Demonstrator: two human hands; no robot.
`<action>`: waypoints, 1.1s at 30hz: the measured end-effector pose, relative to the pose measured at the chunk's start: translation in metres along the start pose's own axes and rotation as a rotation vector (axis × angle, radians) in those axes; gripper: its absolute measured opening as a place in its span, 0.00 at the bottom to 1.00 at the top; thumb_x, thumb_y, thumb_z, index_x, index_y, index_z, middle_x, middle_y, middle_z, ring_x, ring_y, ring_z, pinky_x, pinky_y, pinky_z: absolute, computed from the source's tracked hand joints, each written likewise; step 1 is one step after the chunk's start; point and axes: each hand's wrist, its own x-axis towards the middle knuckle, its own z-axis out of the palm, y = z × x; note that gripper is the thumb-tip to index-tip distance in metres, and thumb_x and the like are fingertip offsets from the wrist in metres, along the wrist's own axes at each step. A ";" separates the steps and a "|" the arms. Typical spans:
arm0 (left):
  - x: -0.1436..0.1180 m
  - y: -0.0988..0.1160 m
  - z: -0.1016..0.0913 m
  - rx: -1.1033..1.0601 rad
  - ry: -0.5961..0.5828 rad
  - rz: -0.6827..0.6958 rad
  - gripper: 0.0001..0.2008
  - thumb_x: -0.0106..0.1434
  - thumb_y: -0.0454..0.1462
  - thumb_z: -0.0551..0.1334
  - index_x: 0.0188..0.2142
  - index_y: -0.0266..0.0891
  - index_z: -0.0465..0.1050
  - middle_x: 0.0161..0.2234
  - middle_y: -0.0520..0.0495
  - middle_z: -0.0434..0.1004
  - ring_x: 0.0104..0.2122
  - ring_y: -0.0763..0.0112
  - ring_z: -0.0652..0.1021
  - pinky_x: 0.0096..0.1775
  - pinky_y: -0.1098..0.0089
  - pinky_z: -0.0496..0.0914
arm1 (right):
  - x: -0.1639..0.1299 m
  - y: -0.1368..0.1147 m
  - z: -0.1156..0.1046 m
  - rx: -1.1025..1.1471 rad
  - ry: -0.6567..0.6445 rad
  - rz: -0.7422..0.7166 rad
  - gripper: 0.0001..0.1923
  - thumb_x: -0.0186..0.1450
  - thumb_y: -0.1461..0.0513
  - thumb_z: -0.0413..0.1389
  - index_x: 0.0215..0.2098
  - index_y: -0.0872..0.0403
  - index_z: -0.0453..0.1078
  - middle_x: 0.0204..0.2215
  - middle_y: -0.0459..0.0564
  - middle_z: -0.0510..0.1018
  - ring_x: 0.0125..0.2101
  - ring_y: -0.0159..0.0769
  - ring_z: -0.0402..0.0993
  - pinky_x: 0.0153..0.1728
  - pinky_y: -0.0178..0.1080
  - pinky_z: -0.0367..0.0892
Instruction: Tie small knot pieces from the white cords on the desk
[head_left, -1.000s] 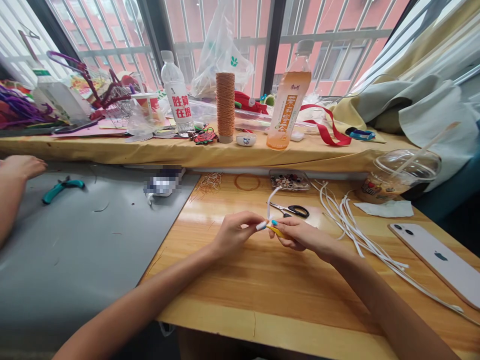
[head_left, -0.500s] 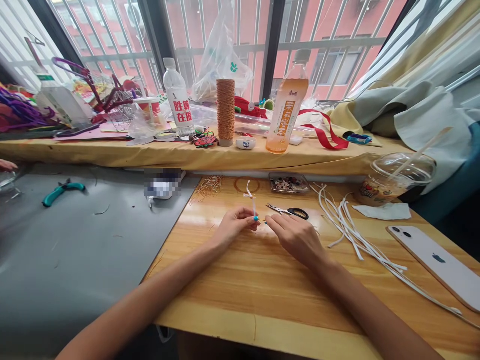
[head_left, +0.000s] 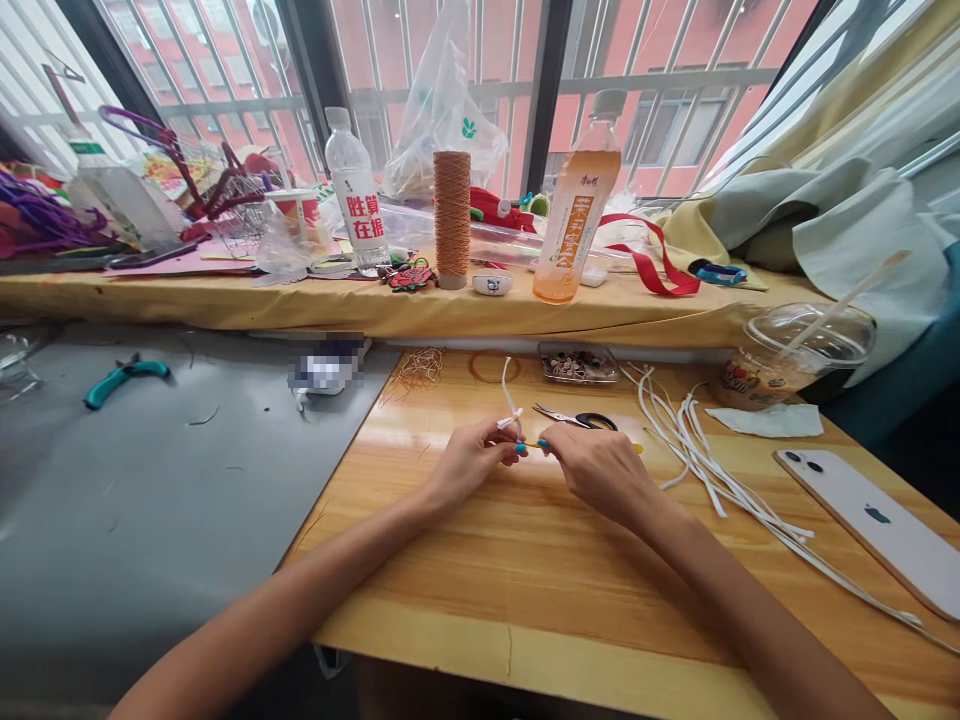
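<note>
Behind your worktop a barred window (head_left: 480, 60) looks out on a red-brick building, with pale curtains (head_left: 825, 215) bunched at the right. Below the glass a long ledge under a yellow cloth (head_left: 315, 305) carries clutter: a clear plastic bag (head_left: 442, 110), a water bottle with a red-lettered label (head_left: 356, 195), an orange drink bottle (head_left: 576, 215), a tall spool of copper-coloured thread (head_left: 452, 215), a red ribbon (head_left: 652, 265) and purple craft wire (head_left: 45, 215) at the far left.

You sit at a glossy wooden worktop (head_left: 525, 570); a grey surface (head_left: 165, 500) adjoins it on the left, with teal-handled pliers (head_left: 124, 378) lying there. At the right edge of the wood a white phone (head_left: 874, 525) lies face down, near a lidded plastic cup with a stick in it (head_left: 795, 355) and a folded tissue (head_left: 772, 420). A bundle of white cords (head_left: 712, 460) fans across the wood just right of your hands.

Black-handled scissors (head_left: 581, 418) lie just beyond your fingers, in front of a small tray of beads (head_left: 579, 363).

Your left hand (head_left: 469, 465) is closed, pinching a short white cord (head_left: 510, 400) that rises knotted above your fingertips. Your right hand (head_left: 600, 470) is closed too, fingertips meeting the left on a thin yellow piece (head_left: 534, 444), low over the worktop's middle.
</note>
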 end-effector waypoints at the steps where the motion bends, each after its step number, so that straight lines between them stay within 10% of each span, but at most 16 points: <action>1: 0.000 -0.001 0.000 0.037 0.002 0.001 0.06 0.52 0.37 0.59 0.28 0.36 0.68 0.24 0.50 0.70 0.25 0.75 0.70 0.30 0.74 0.65 | 0.000 0.001 0.000 0.001 -0.022 -0.026 0.10 0.59 0.71 0.45 0.27 0.56 0.65 0.21 0.46 0.73 0.21 0.30 0.65 0.21 0.33 0.46; 20: 0.013 -0.004 -0.010 -0.181 0.115 -0.120 0.13 0.46 0.41 0.64 0.30 0.35 0.67 0.22 0.53 0.70 0.23 0.78 0.69 0.27 0.75 0.63 | 0.002 0.003 0.004 0.021 0.084 -0.364 0.15 0.65 0.68 0.40 0.32 0.57 0.68 0.27 0.50 0.74 0.27 0.31 0.66 0.28 0.34 0.57; 33: 0.017 -0.001 -0.025 0.121 0.126 -0.003 0.12 0.52 0.43 0.60 0.28 0.35 0.75 0.25 0.50 0.72 0.23 0.77 0.68 0.27 0.75 0.62 | -0.001 -0.003 0.006 0.033 -0.038 -0.243 0.12 0.62 0.68 0.41 0.35 0.56 0.65 0.28 0.49 0.71 0.21 0.28 0.64 0.22 0.33 0.51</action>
